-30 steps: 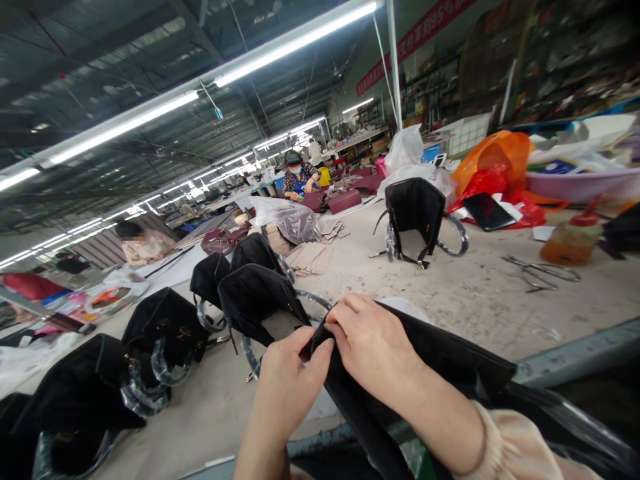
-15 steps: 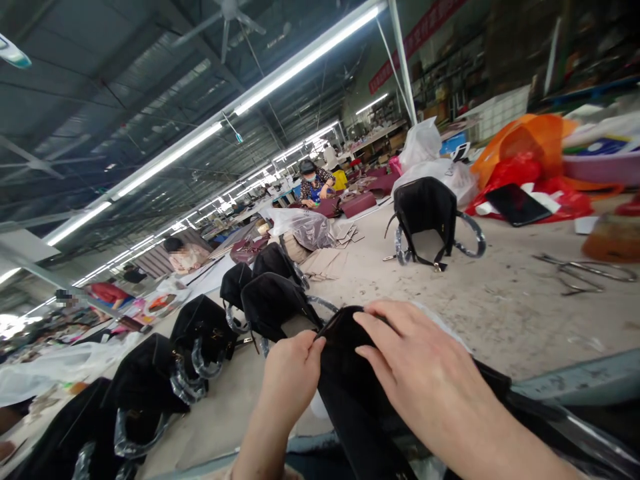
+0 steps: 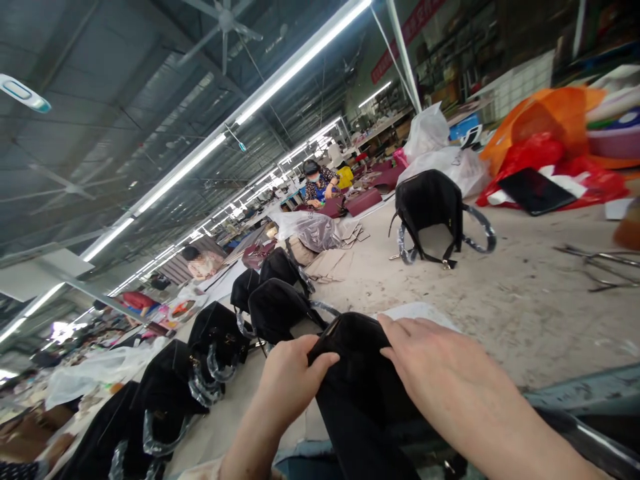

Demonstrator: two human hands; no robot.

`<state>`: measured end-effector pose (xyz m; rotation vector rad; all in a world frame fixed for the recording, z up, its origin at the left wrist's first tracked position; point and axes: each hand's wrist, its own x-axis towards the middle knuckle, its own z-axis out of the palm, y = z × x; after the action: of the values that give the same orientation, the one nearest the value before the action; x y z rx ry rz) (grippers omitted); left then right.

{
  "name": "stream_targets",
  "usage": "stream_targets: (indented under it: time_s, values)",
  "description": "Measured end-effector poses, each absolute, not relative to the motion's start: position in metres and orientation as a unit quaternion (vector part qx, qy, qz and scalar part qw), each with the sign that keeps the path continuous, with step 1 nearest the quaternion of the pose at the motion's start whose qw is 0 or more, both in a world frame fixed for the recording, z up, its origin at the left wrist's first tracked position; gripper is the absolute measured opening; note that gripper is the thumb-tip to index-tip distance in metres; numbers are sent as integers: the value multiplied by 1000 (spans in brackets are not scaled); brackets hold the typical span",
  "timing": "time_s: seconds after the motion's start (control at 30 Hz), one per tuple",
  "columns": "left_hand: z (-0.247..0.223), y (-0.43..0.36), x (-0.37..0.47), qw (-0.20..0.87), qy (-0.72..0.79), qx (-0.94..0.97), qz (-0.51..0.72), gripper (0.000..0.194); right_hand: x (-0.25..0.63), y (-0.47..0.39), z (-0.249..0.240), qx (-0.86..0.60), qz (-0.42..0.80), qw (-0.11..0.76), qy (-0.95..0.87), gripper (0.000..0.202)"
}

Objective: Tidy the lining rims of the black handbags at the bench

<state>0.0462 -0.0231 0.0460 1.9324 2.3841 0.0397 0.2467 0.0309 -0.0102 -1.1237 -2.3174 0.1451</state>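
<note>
A black bag (image 3: 357, 393) is held between my two hands at the table's near edge, its rim turned up toward me. My left hand (image 3: 295, 373) pinches the left side of the rim, thumb inside and fingers outside. On the opposite side, my right hand (image 3: 425, 363) grips the rim with fingers bent over it; part of its grip is hidden. Just beyond my left hand, another black bag (image 3: 277, 303) stands on the table with its opening facing me. A further black bag (image 3: 429, 203) with plastic-wrapped handles stands farther back to the right.
Several black bags (image 3: 167, 377) line the left side. Scissors (image 3: 600, 263) lie at right, near a dark tablet-like object (image 3: 537, 190) and a red plastic bag (image 3: 545, 160). Flat card pieces (image 3: 333, 263) lie mid-table. A co-worker (image 3: 320, 183) sits farther back.
My hands have moved slightly apart along the bag's rim, so more of its top edge shows. The view has shifted a little; the other bags stay in place.
</note>
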Motion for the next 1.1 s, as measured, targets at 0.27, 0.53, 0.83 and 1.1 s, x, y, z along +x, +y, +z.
stream_targets:
  time_s: [0.27, 0.53, 0.83, 1.1]
  values:
    - [41, -15, 41, 24, 781, 624, -4, 36, 248, 32, -8, -396, 95, 300, -862, 28]
    - [40, -16, 30, 63, 739, 669, 34, 37, 300, 43, 18, -278, 198, 352, -872, 35]
    - [44, -12, 17, 90, 702, 705, 37, 37, 283, 119, 44, -216, 401, 115, -883, 64]
    - [48, 4, 31, 120, 686, 717, 39, 33, 234, 92, 25, -174, 267, 216, -923, 24]
